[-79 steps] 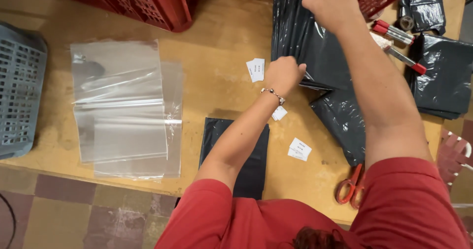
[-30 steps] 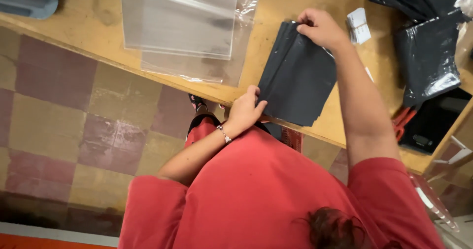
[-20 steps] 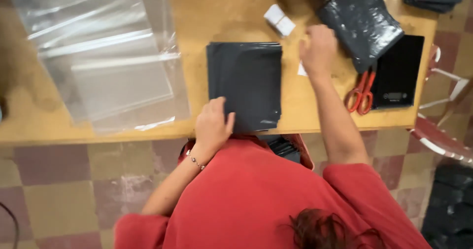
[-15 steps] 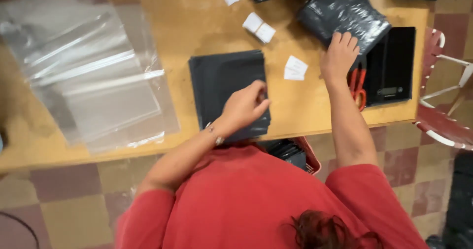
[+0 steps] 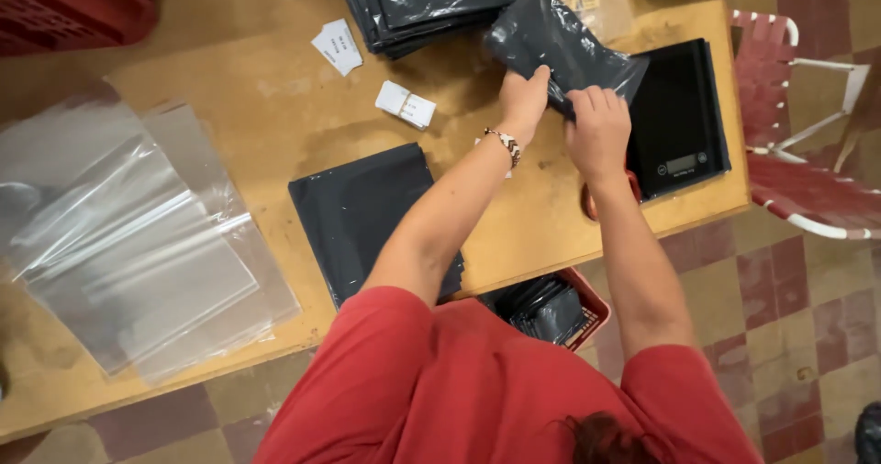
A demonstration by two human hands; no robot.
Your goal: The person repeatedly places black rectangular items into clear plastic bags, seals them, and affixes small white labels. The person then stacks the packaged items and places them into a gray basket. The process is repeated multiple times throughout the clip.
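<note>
Working at: a wooden table (image 5: 229, 143), with the black scale (image 5: 679, 115) on it serving as the landmark for everything below.
Nearest to the wearer: a red basket (image 5: 587, 303) is sitting under the table edge, near and left of the scale, and is holding dark wrapped packs.
Finished, by the look of it: a flat black folded garment (image 5: 367, 216) is lying alone well left of the scale, not yet bagged.
In hand: a glossy black pouch (image 5: 560, 46) is lying just left of the scale, overlapping its upper corner.
Left hand (image 5: 525, 101): closing its fingers on the pouch's lower edge.
Right hand (image 5: 598, 129): gripping the same edge, just beside the scale.
Still waiting: clear plastic bags (image 5: 128, 244) are lying spread far left of the scale; small paper tags (image 5: 404, 104) are lying between.
Farther off: a stack of black pouches (image 5: 422, 0) is sitting up-left of the scale.
Room: a red-and-white strap chair (image 5: 808, 152) is standing right of the scale on a checkered tile floor (image 5: 808, 335).
</note>
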